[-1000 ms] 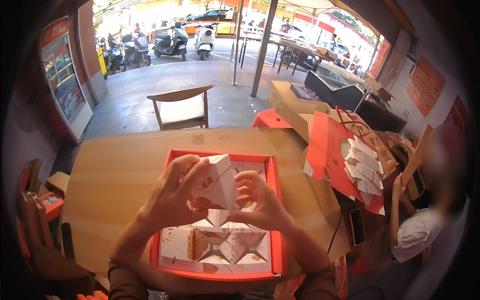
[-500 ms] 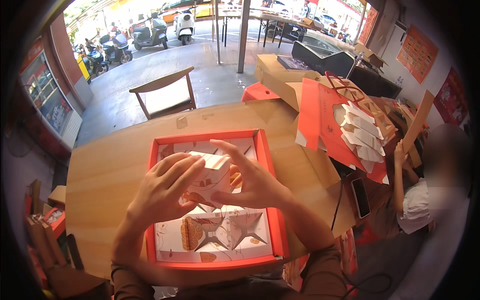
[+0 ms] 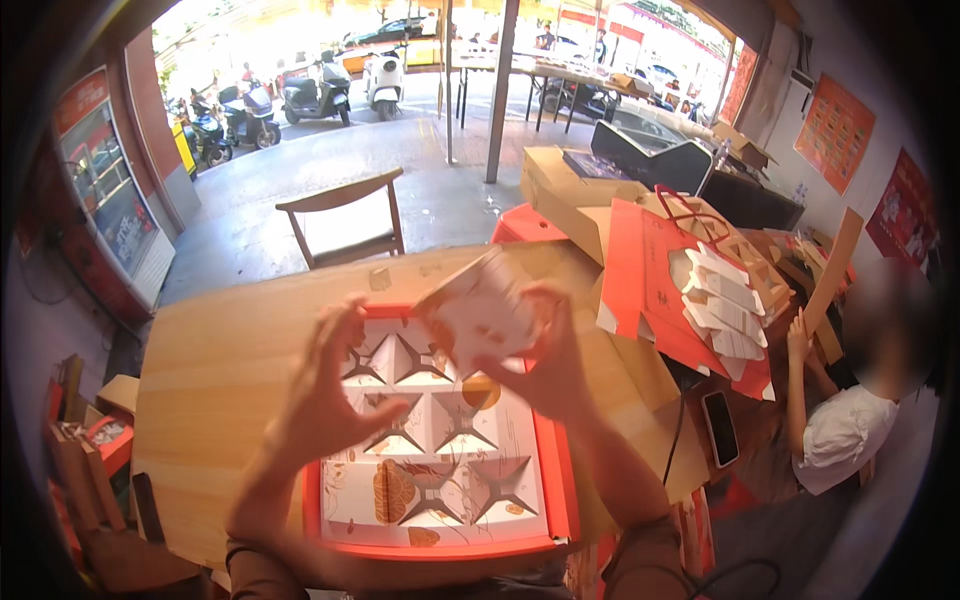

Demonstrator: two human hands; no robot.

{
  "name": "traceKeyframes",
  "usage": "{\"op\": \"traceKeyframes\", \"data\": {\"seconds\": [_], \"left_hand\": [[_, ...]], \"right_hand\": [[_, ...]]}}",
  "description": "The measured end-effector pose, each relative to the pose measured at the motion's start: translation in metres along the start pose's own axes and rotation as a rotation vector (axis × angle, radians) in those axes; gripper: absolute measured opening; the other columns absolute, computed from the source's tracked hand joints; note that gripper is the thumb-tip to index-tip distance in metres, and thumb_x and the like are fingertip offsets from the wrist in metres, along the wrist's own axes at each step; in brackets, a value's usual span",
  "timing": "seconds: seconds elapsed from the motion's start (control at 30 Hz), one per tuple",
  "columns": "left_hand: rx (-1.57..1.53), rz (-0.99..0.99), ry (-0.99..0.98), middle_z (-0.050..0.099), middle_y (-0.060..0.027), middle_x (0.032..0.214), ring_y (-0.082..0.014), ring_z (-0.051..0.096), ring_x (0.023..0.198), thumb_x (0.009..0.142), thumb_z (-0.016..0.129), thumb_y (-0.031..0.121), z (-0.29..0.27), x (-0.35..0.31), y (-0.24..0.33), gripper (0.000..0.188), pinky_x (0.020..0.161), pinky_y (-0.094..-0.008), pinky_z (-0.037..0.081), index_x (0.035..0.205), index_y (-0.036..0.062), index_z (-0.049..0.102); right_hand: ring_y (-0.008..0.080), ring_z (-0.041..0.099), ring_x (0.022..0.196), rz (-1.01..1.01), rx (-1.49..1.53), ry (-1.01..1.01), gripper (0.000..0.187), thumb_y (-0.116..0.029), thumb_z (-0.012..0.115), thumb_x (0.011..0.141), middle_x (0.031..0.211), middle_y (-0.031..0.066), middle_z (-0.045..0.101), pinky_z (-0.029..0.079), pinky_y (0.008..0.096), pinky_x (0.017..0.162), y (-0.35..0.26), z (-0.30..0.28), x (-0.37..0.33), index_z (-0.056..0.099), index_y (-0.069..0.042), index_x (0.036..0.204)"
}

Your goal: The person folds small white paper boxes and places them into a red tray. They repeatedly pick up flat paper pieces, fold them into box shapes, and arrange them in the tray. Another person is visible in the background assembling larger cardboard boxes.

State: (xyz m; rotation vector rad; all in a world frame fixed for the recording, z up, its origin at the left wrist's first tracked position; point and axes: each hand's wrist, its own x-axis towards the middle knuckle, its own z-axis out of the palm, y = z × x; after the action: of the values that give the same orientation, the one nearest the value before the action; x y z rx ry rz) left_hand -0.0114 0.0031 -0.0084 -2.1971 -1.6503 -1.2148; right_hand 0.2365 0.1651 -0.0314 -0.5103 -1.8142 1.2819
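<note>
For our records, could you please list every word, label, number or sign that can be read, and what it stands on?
None reads clearly.
Small white box: blurred pattern, no readable words.
Red cardboard: dark marks, too small.
Orange poster: rows of print, too small.
Fridge door: pale lettering, too blurred.
Red poster: pale marks, too blurred.

Bare left hand [image 3: 325, 395] and bare right hand [image 3: 555, 360] of a person in dark brown sleeves [image 3: 268, 568].
The plain, soft-looking fabric ends near the elbows, leaving both forearms [image 3: 617, 468] uncovered. The fingers [image 3: 385, 413] look slightly blurred. Dark clothing [image 3: 470, 584] shows at the lower edge, its details unclear.
</note>
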Motion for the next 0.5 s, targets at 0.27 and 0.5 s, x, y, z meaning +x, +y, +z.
{"op": "traceKeyframes", "data": {"seconds": [0.27,0.5], "left_hand": [[0.045,-0.066,-0.167,0.054,-0.0229,0.150,-0.0409,0.059,0.132,0.067,0.099,0.034,0.003,0.004,0.027,0.119,0.106,-0.0489,0.054,0.161,0.0007,0.033],[0.063,0.034,-0.177,0.059,-0.0177,0.142,-0.0385,0.065,0.120,0.063,0.098,0.032,0.011,0.002,0.034,0.109,0.092,-0.0469,0.060,0.154,0.0028,0.045]], "right_hand": [[0.0248,0.069,0.120,0.223,0.142,-0.292,0.079,-0.021,0.096,0.081,0.129,0.0170,0.055,0.067,0.0348,0.085,-0.008,0.033,-0.015,0.033,-0.006,0.127],[0.0278,0.072,0.105,0.034,-0.085,-0.413,0.078,-0.050,0.090,0.085,0.115,0.0181,0.058,0.062,0.0377,0.075,0.000,0.025,-0.023,0.041,-0.004,0.125]]}}
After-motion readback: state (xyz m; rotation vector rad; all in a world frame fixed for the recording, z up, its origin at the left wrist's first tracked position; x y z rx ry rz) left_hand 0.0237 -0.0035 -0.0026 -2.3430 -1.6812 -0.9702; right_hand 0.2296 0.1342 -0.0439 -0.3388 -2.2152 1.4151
